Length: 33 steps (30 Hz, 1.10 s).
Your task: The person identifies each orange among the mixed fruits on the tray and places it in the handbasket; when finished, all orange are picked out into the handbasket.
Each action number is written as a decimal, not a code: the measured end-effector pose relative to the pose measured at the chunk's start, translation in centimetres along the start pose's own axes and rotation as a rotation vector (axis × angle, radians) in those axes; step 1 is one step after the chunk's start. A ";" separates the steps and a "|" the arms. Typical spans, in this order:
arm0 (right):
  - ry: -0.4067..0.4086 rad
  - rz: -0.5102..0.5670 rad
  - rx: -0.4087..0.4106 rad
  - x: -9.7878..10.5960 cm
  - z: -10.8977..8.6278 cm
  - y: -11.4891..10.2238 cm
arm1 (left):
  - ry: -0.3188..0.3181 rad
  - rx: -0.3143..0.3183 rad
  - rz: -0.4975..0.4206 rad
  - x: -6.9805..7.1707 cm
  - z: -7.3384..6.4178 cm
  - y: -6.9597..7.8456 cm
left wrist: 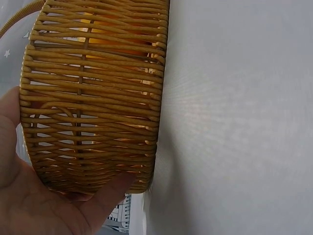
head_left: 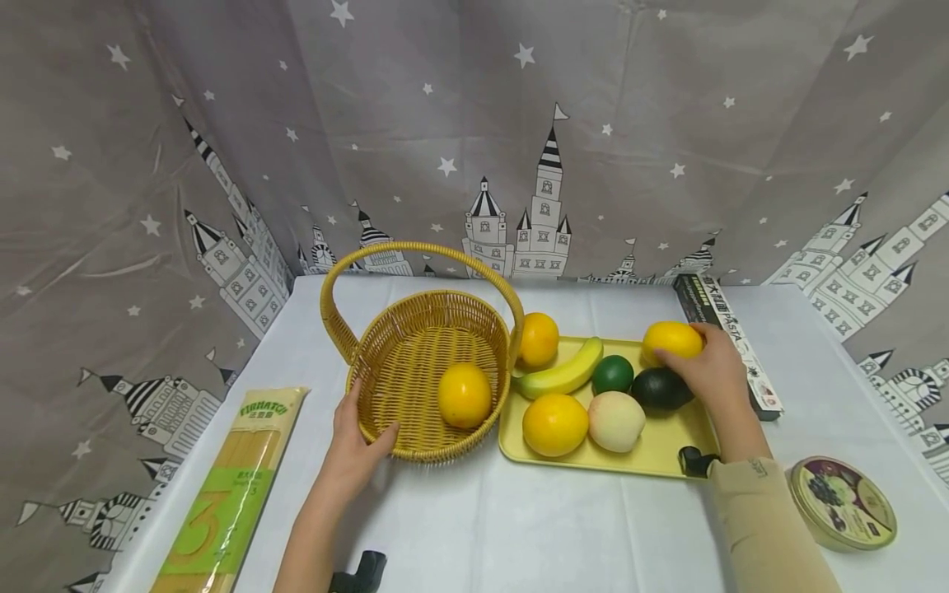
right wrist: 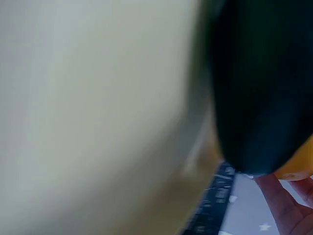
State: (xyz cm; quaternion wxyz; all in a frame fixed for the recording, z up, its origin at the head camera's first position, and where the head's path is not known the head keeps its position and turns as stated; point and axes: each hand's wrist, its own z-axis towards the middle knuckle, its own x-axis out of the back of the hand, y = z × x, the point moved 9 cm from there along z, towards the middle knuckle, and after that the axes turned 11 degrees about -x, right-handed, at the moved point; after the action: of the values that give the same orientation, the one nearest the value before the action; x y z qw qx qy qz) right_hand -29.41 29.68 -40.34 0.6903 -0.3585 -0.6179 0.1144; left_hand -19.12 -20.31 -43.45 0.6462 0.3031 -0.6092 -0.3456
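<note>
A golden woven basket (head_left: 423,329) with a tall arched handle stands left of centre, one orange (head_left: 465,395) inside. My left hand (head_left: 354,449) grips its near left side, thumb against the outer weave in the left wrist view. At the back right of a yellow tray (head_left: 660,464), my right hand (head_left: 715,375) holds a yellow oval fruit (head_left: 670,342). Just in front of that fruit lies a dark avocado (head_left: 662,389), which hides much of the right wrist view. Also on the tray are a banana (head_left: 563,372), a green round fruit (head_left: 613,375), a peach (head_left: 617,422) and a yellow-orange fruit (head_left: 555,425).
Another orange (head_left: 539,339) sits between basket and tray. A spaghetti packet (head_left: 230,494) lies at the left, a black-and-white pasta box (head_left: 730,342) behind the tray's right end. A round tin (head_left: 843,504) stands at the right. A grey curtain (head_left: 474,123) closes the back.
</note>
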 end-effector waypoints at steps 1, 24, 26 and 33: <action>0.010 0.009 0.005 0.2 -0.1 -0.3 | 0.001 -0.001 0.000 0.0 0.0 0.0; 0.017 0.301 0.373 1.3 -9.8 -11.5 | 0.005 -0.007 -0.006 -0.1 0.2 -0.3; -0.006 0.309 0.391 0.9 -10.5 -12.1 | 0.004 -0.001 -0.007 -0.1 0.1 -0.3; -0.113 0.286 0.445 -1.6 -13.1 -14.2 | 0.001 -0.006 -0.005 -0.1 0.2 -0.2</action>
State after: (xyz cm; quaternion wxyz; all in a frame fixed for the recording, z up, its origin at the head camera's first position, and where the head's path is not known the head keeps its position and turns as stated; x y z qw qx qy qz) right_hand -21.55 13.88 -32.26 0.6933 -0.2745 -0.5584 0.3636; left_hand -19.32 -20.35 -43.68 0.6466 0.3028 -0.6071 -0.3488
